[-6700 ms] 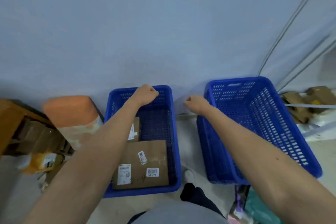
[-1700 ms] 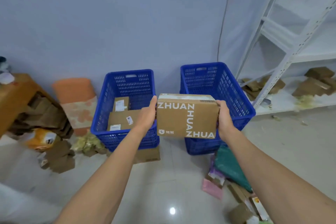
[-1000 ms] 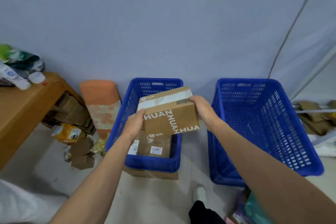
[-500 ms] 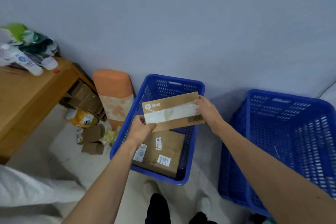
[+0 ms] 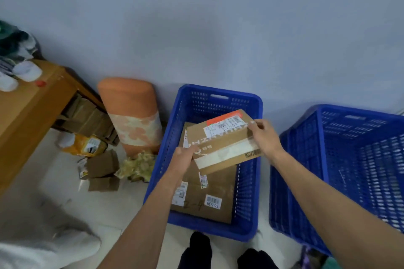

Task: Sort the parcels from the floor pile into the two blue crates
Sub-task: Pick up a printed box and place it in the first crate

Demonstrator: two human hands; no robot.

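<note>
I hold a brown cardboard box with white lettering, a taped seam and an orange-edged label, tilted inside the left blue crate. My left hand grips its near left corner. My right hand grips its far right end. Under it a large flat brown parcel with barcode stickers lies on the crate's floor. The right blue crate stands beside it, with nothing showing in the part I can see.
An orange rolled mat leans on the wall left of the crates. A wooden table with bottles stands far left, cardboard boxes beneath it. Small boxes and a yellow packet litter the floor. My feet stand before the left crate.
The box has gone lower into the left crate and tipped, so its labelled top now shows. The view has swung a little to the right and down.
</note>
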